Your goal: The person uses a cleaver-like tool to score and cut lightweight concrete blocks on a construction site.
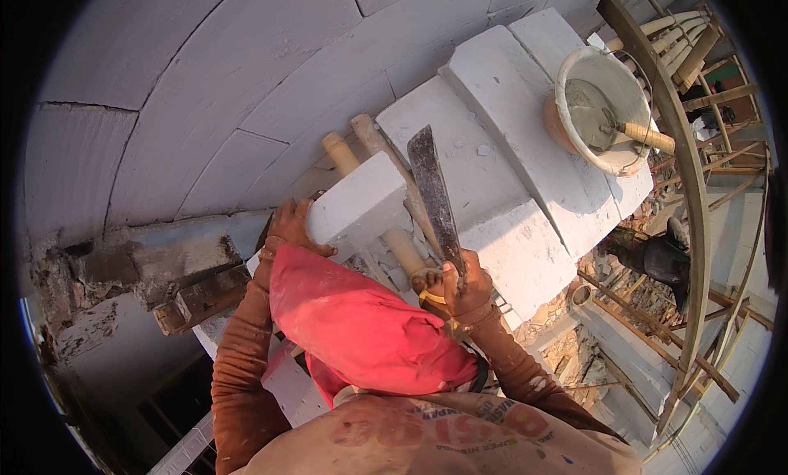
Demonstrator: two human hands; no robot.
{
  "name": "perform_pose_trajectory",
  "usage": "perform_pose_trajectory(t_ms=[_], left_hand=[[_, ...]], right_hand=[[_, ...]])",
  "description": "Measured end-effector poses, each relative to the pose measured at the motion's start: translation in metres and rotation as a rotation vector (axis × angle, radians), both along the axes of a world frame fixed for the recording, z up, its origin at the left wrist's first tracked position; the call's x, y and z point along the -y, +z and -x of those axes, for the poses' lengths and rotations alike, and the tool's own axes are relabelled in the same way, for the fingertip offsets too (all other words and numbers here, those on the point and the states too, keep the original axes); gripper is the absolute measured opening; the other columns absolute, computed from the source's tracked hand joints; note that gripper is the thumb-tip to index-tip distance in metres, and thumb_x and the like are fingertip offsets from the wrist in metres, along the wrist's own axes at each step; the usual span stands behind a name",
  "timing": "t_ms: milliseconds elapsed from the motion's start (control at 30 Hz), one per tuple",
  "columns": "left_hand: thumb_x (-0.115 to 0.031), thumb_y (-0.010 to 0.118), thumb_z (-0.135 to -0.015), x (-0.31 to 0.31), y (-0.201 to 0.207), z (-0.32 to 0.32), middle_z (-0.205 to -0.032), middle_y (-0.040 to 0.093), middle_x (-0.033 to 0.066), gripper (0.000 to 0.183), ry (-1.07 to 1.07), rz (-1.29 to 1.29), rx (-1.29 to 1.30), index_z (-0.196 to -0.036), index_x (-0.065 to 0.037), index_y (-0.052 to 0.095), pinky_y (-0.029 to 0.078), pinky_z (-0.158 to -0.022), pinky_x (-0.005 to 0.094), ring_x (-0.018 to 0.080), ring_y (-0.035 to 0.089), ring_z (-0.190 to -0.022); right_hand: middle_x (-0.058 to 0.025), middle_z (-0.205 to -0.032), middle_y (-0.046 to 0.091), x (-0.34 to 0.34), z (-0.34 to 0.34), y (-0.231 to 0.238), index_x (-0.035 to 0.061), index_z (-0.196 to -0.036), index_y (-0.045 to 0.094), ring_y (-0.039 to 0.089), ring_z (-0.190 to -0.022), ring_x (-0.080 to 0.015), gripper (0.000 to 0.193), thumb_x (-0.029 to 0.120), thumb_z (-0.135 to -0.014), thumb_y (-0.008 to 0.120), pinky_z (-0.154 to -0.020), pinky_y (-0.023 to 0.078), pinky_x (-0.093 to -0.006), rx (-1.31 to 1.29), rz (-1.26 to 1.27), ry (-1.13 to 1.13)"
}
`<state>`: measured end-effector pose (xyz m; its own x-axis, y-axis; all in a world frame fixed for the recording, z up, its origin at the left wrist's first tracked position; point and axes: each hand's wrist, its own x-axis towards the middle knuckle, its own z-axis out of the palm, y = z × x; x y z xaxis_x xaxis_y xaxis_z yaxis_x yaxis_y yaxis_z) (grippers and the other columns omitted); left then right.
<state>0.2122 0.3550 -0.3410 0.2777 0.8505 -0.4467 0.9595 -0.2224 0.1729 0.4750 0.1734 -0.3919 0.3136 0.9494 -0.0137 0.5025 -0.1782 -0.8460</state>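
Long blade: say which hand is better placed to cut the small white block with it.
Right, likely: the right hand grips the long blade, while the left hand holds the left end of the small white block.

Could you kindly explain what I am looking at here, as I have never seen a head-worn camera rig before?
There is no robot here: these are a person's own bare hands. The single picture comes from a wide fisheye camera on the head, looking down, so straight edges bend near the dark rim. The picture's left is the person's left.

The left hand grips one end of a small white block. The right hand holds a long dark blade pointing up and away. A red cloth covers part of the view between the forearms.

Beyond lie larger white blocks, with a bucket on them holding a grey mix and a tool with a wooden handle. A pale block wall rises alongside.
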Motion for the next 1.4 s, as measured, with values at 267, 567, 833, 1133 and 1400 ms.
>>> perform_pose_trajectory(t_ms=[267, 567, 833, 1133, 1400], left_hand=[[-0.043, 0.082, -0.052, -0.01, -0.024, -0.008, -0.113, 0.047, 0.0194, 0.092, 0.031, -0.1, -0.081, -0.129, -0.009, 0.044, 0.039, -0.095, 0.047, 0.0382, 0.045, -0.112], [-0.044, 0.081, -0.054, -0.02, -0.021, -0.015, -0.12, 0.055, 0.019, 0.095, 0.109, 0.025, -0.04, -0.133, -0.01, 0.04, 0.042, -0.098, 0.0422, 0.035, 0.052, -0.114], [-0.041, 0.081, -0.055, -0.03, -0.011, -0.007, -0.119, 0.058, 0.0184, 0.092, 0.188, 0.098, -0.034, -0.133, -0.011, 0.042, 0.046, -0.096, 0.0416, 0.0351, 0.058, -0.109], [-0.04, 0.081, -0.054, -0.045, 0.0, -0.021, -0.121, 0.058, 0.0156, 0.094, 0.176, 0.1, -0.021, -0.134, -0.011, 0.041, 0.045, -0.098, 0.0405, 0.0327, 0.057, -0.111], [-0.037, 0.082, -0.053, -0.026, -0.015, -0.017, -0.122, 0.056, 0.0147, 0.09, 0.094, 0.054, -0.05, -0.13, -0.011, 0.043, 0.045, -0.096, 0.0412, 0.031, 0.056, -0.112]], right_hand=[[-0.0152, -0.058, 0.058, -0.081, 0.026, 0.017, 0.01, -0.105, 0.051, 0.058, -0.051, -0.0375, 0.022, 0.017, -0.085, 0.058, -0.049, 0.046, -0.0442, 0.257, -0.087, 0.136], [-0.0132, -0.059, 0.06, -0.111, 0.015, -0.002, 0.0109, -0.108, 0.052, 0.059, -0.054, -0.0392, 0.022, 0.02, -0.088, 0.055, -0.052, 0.047, -0.0482, 0.425, 0.115, 0.223], [-0.0092, -0.066, 0.051, -0.152, -0.029, 0.19, 0.0033, -0.09, 0.05, 0.051, -0.056, -0.0151, 0.023, 0.025, -0.097, 0.049, -0.06, 0.044, -0.0265, 0.073, -0.808, -0.248], [-0.0202, -0.072, 0.065, -0.115, 0.014, -0.048, 0.0133, -0.118, 0.042, 0.063, -0.073, -0.0428, 0.03, 0.031, -0.094, 0.043, -0.068, 0.048, -0.0523, 0.437, 0.527, 0.35], [-0.0164, -0.062, 0.057, -0.11, -0.008, 0.0, 0.0054, -0.1, 0.052, 0.059, -0.058, -0.0387, 0.019, 0.019, -0.088, 0.057, -0.052, 0.045, -0.0453, 0.058, -0.28, 0.048]])
